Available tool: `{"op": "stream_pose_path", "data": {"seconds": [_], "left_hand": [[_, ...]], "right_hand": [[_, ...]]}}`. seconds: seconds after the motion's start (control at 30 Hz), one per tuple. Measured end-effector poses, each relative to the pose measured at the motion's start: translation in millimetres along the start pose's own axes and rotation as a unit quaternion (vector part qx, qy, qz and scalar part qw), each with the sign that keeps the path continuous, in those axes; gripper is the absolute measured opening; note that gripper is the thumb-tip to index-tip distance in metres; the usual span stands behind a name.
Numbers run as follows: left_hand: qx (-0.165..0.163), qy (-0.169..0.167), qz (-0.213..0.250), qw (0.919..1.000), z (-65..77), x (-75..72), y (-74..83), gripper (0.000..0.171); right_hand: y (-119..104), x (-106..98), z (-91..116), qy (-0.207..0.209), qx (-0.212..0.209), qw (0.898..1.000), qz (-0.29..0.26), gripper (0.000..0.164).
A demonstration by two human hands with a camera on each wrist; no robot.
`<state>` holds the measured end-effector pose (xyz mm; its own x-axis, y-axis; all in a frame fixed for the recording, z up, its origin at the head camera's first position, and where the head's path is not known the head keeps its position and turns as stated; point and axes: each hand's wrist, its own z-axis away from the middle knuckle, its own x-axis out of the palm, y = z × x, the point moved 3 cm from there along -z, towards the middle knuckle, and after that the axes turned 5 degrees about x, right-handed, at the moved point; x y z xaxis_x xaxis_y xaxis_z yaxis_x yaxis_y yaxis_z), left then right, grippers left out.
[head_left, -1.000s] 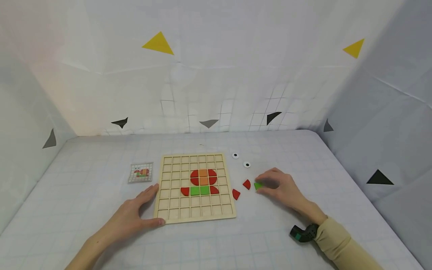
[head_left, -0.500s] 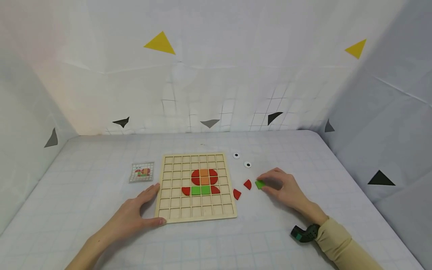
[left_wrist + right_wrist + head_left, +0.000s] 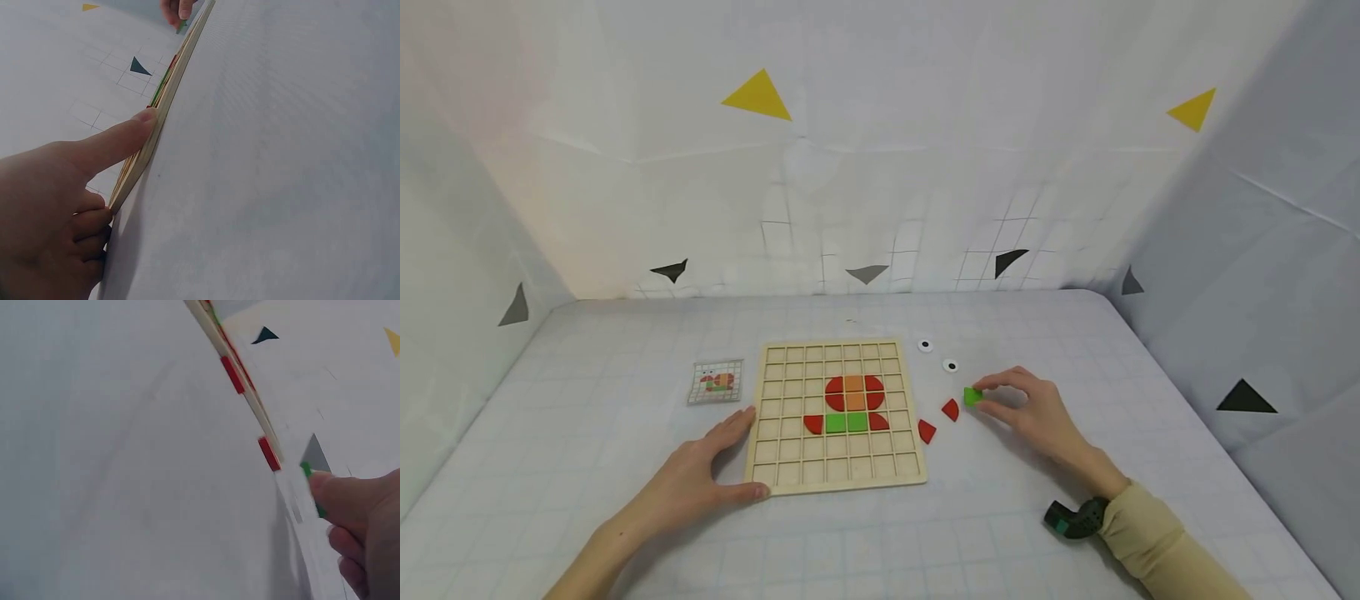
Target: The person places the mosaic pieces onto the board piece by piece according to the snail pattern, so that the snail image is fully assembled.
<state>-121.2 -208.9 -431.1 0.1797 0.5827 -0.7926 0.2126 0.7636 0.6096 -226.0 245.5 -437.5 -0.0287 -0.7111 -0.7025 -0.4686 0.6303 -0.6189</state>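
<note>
Pinching a green piece (image 3: 972, 396), the right hand (image 3: 1037, 418) is right of the board (image 3: 813, 473) in the head view; the left hand (image 3: 688, 479), spread wide, touches the board's left side. The left wrist view shows it against the edge; the right wrist view, two red pieces (image 3: 269, 454) near the green one.

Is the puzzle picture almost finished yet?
Well underway, it seems. Done: orange squares, green squares and red pieces sit on the board. In hand: the right hand pinches another green piece; the left hand touches the board. Probably left: two loose red wedges and two eyes, lying beside the board.
</note>
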Motion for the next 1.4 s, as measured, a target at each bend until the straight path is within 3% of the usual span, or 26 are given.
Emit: {"op": "stream_pose_path", "data": {"seconds": [0.17, 0.57, 0.77, 1.03, 1.4], "left_hand": [[0.0, 0.002, -0.004, 1.0, -0.4, -1.1, 0.9, 0.109], [-0.002, -0.001, 0.002, 1.0, -0.9, 1.8, -2.9, 0.11], [0.005, -0.001, 0.008, 1.0, -0.8, 1.4, -2.3, 0.109], [0.01, 0.002, 0.008, 0.9999, -0.8, 2.3, -3.0, 0.109], [0.004, 0.001, 0.008, 1.0, 0.5, 3.0, -3.1, 0.108]], "right_hand": [[-30.3, 19.1, -9.2, -0.008, 0.028, 0.999, -0.036, 0.031], [-103.3, 99.4, -30.0, -0.069, -0.035, 0.991, -0.108, 0.026], [-129.0, 127.2, -39.4, -0.088, -0.041, 0.99, -0.103, 0.026], [-145.6, 145.7, -46.8, -0.1, -0.048, 0.992, -0.066, 0.025], [-148.0, 149.9, -51.2, -0.096, -0.047, 0.993, -0.058, 0.022]]}}
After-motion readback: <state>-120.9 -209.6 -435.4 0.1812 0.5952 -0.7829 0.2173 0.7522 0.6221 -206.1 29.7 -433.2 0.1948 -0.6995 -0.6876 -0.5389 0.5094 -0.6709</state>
